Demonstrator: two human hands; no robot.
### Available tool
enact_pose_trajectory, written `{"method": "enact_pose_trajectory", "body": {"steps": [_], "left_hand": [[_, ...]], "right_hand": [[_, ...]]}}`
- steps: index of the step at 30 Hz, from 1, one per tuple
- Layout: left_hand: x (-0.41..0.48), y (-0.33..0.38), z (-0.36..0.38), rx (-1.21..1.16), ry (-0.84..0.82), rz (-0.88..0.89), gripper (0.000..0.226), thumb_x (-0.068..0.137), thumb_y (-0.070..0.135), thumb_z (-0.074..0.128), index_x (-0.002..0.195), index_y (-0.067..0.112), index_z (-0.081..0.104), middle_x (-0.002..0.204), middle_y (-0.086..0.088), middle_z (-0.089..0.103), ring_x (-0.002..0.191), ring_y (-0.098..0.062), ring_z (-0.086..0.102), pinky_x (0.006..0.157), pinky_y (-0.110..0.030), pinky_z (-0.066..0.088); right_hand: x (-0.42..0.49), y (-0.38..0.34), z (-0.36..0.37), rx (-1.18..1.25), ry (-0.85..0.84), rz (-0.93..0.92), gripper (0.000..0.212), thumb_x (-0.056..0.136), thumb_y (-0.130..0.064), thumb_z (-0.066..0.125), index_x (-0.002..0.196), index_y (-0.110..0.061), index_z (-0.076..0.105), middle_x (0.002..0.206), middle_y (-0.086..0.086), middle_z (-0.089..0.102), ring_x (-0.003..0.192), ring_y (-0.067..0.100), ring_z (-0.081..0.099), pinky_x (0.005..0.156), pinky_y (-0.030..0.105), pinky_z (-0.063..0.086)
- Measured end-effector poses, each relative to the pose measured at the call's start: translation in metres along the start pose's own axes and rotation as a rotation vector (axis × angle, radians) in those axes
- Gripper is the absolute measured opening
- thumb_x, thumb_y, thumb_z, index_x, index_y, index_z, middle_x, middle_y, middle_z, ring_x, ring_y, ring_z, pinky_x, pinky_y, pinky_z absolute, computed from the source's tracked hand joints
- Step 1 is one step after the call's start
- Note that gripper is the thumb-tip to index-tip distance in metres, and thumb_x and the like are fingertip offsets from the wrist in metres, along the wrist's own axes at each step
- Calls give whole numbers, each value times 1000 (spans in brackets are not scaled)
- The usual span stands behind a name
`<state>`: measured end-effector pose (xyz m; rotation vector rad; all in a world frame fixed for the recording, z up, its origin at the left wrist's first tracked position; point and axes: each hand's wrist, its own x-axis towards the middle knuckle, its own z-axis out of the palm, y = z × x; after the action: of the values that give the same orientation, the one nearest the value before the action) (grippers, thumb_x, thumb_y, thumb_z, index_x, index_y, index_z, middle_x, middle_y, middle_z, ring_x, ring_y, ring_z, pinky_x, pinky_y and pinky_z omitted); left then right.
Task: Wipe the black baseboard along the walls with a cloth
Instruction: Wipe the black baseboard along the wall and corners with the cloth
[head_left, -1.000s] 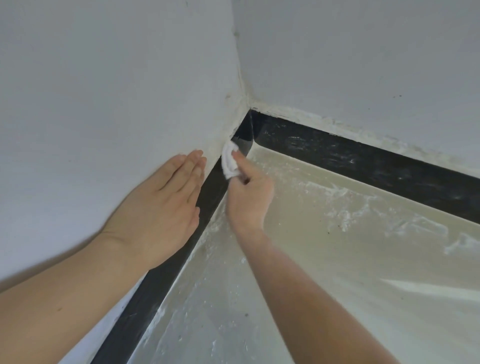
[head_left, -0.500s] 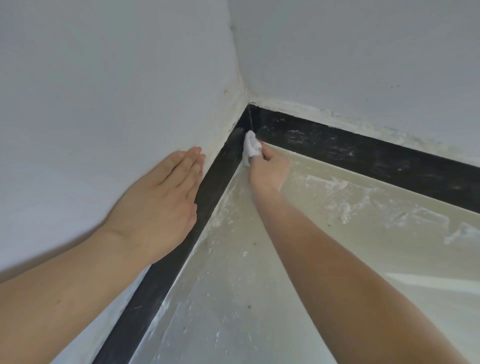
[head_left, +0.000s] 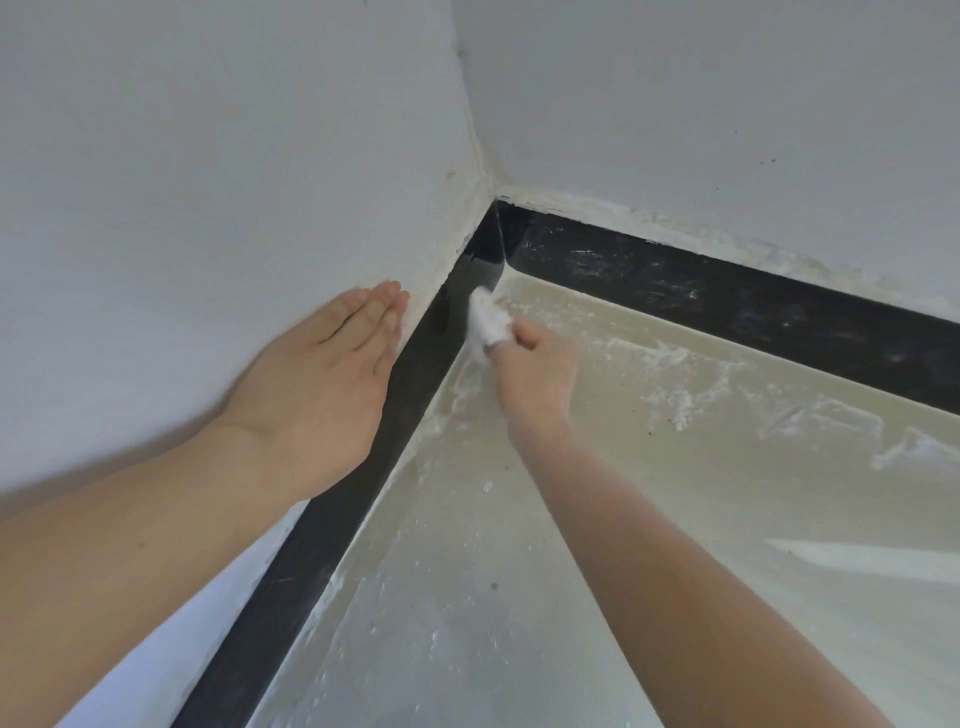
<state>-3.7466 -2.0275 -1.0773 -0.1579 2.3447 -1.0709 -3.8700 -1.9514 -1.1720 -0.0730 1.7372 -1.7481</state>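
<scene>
A black baseboard (head_left: 415, 384) runs along the left wall into the room corner, and a second stretch (head_left: 727, 291) carries on along the back wall, streaked with white dust. My right hand (head_left: 535, 369) is shut on a small white cloth (head_left: 487, 319), pressed against the left baseboard just short of the corner. My left hand (head_left: 322, 384) lies flat and open on the white wall above the left baseboard, fingers together and pointing towards the corner.
The pale floor (head_left: 675, 493) is smeared with white dust and flecks, thickest near the corner and along the baseboard foot. White walls (head_left: 208, 156) meet in the corner with a rough plaster edge (head_left: 649, 223) above the baseboard.
My right hand went into the corner with the cloth, then pulled back a little along the left baseboard. My left hand stayed flat on the wall.
</scene>
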Motion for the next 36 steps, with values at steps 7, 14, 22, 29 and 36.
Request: {"method": "enact_pose_trajectory", "body": {"steps": [7, 14, 22, 29, 36], "left_hand": [[-27, -12, -9, 74, -99, 23, 62, 98, 25, 6, 138, -13, -22, 147, -27, -30, 137, -40, -26, 104, -45, -24], [-36, -7, -14, -19, -155, -42, 62, 99, 27, 11, 140, -10, -19, 149, -23, -27, 139, -36, -24, 109, -44, -20], [-21, -8, -71, -286, -181, -135, 63, 100, 33, 17, 147, -1, -8, 155, -13, -20, 144, -29, -13, 117, -41, 2], [32, 2, -128, -424, 388, 35, 61, 96, 29, 28, 149, 4, 13, 156, -7, -4, 145, -23, 7, 117, -37, 14], [100, 23, -186, -183, 895, 242, 61, 93, 26, 19, 149, 2, 15, 158, -12, 5, 145, -27, 3, 116, -42, 10]], "right_hand": [[-46, 22, 55, 274, 117, 177, 28, 89, -7, 60, 111, -20, 72, 106, -12, 71, 101, -1, 63, 87, 8, 45], [-86, 37, -4, -243, -382, 20, 31, 93, 2, 49, 110, -11, 72, 88, -25, 62, 74, -28, 55, 76, -5, 41], [-51, -47, -95, -440, -174, -199, 33, 92, -43, 56, 84, -15, 70, 64, 3, 68, 95, -1, 42, 55, 31, 49], [-26, -79, -155, -536, 29, -262, 44, 90, -40, 55, 67, -3, 56, 58, 2, 31, 54, 11, 22, 47, 23, 19], [-61, -104, -268, -673, 164, -228, 55, 89, -50, 53, 61, -11, 27, 58, 11, 36, 56, 14, 21, 52, 29, 18]]}}
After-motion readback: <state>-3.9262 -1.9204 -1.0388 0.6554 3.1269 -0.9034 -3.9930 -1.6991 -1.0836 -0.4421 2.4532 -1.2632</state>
